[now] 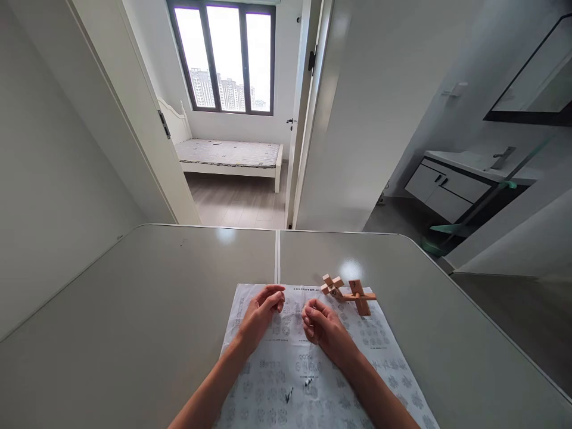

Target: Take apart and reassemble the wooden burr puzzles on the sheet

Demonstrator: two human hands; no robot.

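Note:
My left hand rests over the upper part of a large printed paper sheet, its fingers loosely bent and a little apart, with nothing seen in it. To its right, my right hand is curled, fingertips together, and no object shows in it. Just beyond the right hand, at the sheet's upper right corner, sit small wooden puzzle pieces. One is a light cross-shaped cluster of blocks. Beside it, apparently touching, stands a browner wooden cross-shaped piece with a dark mark on top.
The sheet lies on a glossy grey table with a seam down its middle. Past the far edge, a doorway shows a bed under a window. At right are a sink cabinet and a green-headed mop or broom.

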